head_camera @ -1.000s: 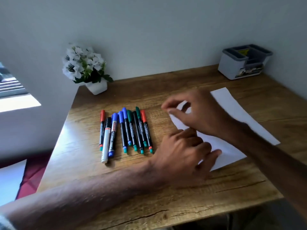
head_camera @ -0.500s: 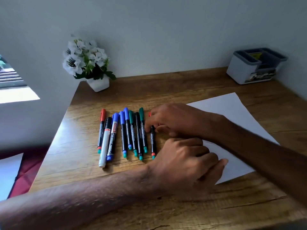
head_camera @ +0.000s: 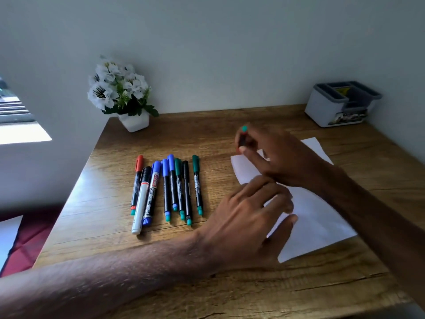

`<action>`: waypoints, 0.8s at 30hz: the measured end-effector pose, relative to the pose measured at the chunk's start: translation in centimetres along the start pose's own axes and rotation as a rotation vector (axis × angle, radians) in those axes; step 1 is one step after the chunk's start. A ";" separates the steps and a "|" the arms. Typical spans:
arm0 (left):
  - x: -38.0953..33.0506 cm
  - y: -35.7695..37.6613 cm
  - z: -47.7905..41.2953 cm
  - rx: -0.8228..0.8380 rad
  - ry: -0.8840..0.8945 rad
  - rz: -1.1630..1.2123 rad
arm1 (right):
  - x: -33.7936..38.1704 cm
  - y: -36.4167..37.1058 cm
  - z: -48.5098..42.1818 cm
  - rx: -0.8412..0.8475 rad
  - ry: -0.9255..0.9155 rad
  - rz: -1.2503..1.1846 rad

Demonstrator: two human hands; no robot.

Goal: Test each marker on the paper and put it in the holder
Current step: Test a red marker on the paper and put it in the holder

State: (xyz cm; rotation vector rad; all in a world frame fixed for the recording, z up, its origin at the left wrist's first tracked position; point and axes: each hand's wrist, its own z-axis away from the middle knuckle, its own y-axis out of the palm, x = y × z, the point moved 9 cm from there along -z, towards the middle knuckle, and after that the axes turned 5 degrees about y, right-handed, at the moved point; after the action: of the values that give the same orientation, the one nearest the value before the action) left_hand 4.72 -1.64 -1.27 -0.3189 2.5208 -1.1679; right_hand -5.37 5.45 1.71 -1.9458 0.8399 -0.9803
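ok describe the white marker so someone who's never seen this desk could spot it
On the wooden desk, a row of markers lies left of the sheet of paper. The white marker is second from the left and reaches nearest the front edge. It alone has a white barrel; its neighbours' barrels are black.

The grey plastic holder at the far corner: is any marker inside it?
No, nothing rises from the grey plastic holder; the right hand grips one teal-ended black marker near the white paper sheet.
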 end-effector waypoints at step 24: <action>0.7 0.3 0.1 0.070 -0.089 0.033 | -6.1 1.2 8.4 -0.127 0.607 -0.972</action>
State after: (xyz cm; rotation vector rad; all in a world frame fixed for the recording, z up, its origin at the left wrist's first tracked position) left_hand 4.11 -1.78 -1.67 -0.3040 2.3937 -1.1989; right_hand -1.44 12.66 -4.66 -2.2077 0.1901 -2.1968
